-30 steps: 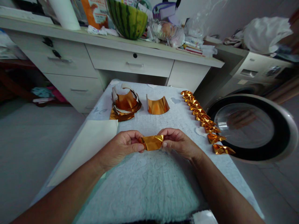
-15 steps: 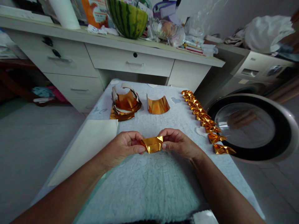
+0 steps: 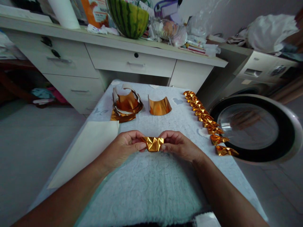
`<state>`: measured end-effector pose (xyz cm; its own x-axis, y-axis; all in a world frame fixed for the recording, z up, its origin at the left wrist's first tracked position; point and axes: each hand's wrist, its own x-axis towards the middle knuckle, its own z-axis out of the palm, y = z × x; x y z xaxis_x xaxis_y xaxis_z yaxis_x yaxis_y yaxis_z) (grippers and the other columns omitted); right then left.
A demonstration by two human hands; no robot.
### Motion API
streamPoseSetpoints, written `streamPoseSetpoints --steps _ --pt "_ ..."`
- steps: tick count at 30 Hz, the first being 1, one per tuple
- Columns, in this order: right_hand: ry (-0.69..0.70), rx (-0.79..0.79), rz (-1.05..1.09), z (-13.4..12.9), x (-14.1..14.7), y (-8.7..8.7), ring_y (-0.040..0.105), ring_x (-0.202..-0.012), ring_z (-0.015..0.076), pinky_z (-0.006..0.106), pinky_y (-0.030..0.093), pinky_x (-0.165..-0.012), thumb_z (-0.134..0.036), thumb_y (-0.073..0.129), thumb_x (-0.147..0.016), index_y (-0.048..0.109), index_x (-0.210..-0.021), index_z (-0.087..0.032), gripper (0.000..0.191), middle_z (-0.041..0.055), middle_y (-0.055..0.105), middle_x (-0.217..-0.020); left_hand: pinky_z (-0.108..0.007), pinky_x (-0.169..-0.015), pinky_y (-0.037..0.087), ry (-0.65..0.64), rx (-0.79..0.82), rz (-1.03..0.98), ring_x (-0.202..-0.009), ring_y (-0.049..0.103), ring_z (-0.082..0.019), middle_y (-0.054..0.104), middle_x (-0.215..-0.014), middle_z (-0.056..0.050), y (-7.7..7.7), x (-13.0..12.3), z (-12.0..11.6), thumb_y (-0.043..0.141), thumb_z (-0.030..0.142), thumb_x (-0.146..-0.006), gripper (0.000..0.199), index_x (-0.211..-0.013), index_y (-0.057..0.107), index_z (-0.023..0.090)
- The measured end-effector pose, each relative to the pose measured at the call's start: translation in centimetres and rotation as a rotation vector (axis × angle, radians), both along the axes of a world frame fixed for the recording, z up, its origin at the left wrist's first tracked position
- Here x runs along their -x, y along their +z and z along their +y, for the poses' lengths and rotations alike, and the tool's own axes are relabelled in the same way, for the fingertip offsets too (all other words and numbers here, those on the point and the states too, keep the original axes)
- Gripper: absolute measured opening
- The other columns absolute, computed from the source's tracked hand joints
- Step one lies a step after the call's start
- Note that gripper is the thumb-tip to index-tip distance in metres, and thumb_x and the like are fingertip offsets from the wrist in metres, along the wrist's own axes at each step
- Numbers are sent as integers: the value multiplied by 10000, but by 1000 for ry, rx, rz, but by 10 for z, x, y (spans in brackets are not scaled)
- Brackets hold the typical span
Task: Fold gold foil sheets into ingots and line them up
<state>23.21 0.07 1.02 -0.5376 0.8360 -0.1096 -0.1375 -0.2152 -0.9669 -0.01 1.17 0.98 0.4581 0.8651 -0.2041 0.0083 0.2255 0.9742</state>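
Gold foil (image 3: 154, 144), one: ends pinched by left hand (image 3: 125, 145) and right hand (image 3: 181, 147), grips closed, seemingly for tautness; folded pieces (image 3: 205, 117), along right edge of table (image 3: 151, 186), likely for clearance.

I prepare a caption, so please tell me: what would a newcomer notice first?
Probably the shiny gold piece, held at centre between the left hand and right hand. The eye may then pass to the row of folded gold pieces along the right edge of the table, and the watermelon on the counter.
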Motion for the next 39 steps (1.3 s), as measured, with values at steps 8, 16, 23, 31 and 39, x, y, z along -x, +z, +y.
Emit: streamPoseSetpoints --steps 8,16,23,31,39 --pt "-23 4 22 3 -4 -2 534 -631 78 203 406 -598 -334 773 -771 654 -902 -154 253 -18 628 -732 -233 -623 417 -88 70 -161 -633 567 -104 650 -676 15 -4 6 1 723 290 -750 179 -814 616 161" --pt "37 29 45 2 -1 -2 524 -619 67 182 385 -581 -273 805 -733 657 -799 -135 213 -28 611 -685 -226 -627 409 -36 54 -119 -643 552 -97 645 -693 11 -4 3 2 717 273 -759 162 -805 626 148" --pt "-33 27 51 4 -2 -6 514 -576 61 177 389 -547 -262 810 -722 658 -803 -149 207 -36 629 -671 -221 -633 398 -111 52 -168 -648 557 -98 646 -685 13 -7 5 1 720 272 -775 164 -815 616 152" --pt "2 1 9 2 -1 -2 527 -597 67 183 398 -567 -279 804 -732 664 -788 -143 203 -28 620 -671 -226 -646 419 -67 31 -179 -671 562 -102 646 -726 9 -9 4 3 713 263 -785 153 -830 618 152" --pt "-20 -17 7 3 0 -4 523 -595 67 189 404 -570 -291 791 -745 639 -802 -155 212 -26 624 -698 -222 -647 413 -126 16 -139 -670 553 -100 628 -707 12 -8 4 0 699 229 -783 132 -815 600 148"
